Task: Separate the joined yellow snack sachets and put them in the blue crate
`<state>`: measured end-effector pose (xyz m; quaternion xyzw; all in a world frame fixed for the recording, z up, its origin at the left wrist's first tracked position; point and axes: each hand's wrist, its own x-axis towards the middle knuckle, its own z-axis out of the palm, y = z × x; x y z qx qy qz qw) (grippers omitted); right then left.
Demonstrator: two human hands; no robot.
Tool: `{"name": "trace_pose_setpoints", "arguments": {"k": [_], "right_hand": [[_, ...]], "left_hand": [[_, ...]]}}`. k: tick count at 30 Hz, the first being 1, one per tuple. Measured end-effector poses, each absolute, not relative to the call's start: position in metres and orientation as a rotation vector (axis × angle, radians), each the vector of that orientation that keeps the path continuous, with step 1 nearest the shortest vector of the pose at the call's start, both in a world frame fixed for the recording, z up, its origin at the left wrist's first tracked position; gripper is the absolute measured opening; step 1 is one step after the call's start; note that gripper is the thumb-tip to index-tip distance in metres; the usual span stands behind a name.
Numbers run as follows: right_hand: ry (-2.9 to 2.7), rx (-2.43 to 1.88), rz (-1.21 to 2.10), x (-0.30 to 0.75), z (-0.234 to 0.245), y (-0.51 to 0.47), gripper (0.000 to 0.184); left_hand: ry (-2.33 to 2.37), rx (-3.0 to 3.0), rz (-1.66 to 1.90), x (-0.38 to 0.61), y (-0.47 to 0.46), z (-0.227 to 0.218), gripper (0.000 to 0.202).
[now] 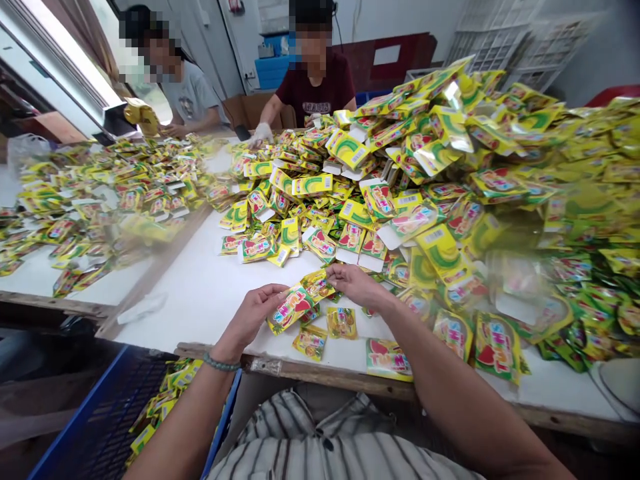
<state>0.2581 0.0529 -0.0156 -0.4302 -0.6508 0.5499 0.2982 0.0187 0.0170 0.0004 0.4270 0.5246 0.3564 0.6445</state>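
Observation:
My left hand is closed on the lower end of a yellow candy packet with a watermelon print. My right hand pinches a second small yellow packet that overlaps the first one's upper end. Both hands hover just above the white table near its front edge. Two more small packets lie flat on the table under my hands. A huge heap of the same yellow-green packets rises to the right and behind.
A blue crate with some packets stands on the floor at lower left. Across the table one person's gloved hand rests on the heap, and another person sits at the far left by a second packet-covered table. White crates are stacked at the back.

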Motion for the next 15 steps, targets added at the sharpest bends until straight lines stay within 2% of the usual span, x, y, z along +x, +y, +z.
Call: {"name": "trace_pose_setpoints", "arguments": {"k": [6,15], "right_hand": [[-1.689,-1.082,1.572,0.261,-0.011,0.053,0.008],[-1.870,-1.122,1.450,0.251,-0.006,0.045,0.009]], "left_hand": [[1.166,0.849,0.845,0.023,0.012,0.002,0.041],[1.189,0.796,0.849,0.027,0.005,0.005,0.051]]}}
